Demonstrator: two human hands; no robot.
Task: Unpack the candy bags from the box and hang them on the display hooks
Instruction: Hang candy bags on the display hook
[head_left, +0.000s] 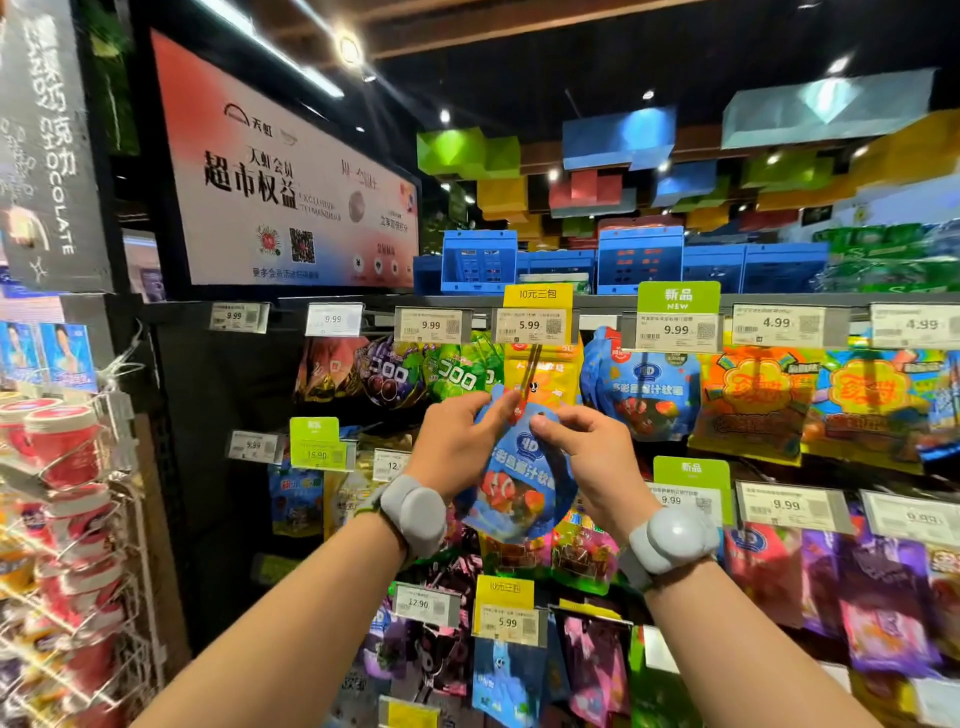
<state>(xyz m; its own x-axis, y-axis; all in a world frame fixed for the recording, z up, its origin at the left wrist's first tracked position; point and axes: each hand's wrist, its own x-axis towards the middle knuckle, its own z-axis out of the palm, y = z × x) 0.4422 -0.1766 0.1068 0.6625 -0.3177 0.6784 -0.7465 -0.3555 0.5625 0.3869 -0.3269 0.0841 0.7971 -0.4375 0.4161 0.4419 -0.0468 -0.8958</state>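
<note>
Head view: a blue candy bag (511, 486) is held up in front of the display shelf, its face printed with an orange-and-white clownfish, a round "4D" badge and white Chinese lettering. Its top edge is bent and crumpled between the two hands. The bag sits just below the yellow price tag (535, 317) marked 5.99, and partly covers a yellow candy bag (545, 379) hanging under that tag.

The left hand (457, 441) holds the bag's upper left corner, fingers curled round the edge with the thumb pressed on the front. The right hand (587, 452) pinches the top right part of the bag, thumb and forefinger closed on the plastic near the hanging hole, the other fingers curled behind it. Both grips are closed on the bag. Each wrist wears a grey band with a rounded grey module.

To the right of the yellow price tag, under a green "NEW" tag (678, 299) marked 9.99, hang matching blue bags (644, 384) with the same fish print. Left of the yellow tag hang green and purple bags.
</note>
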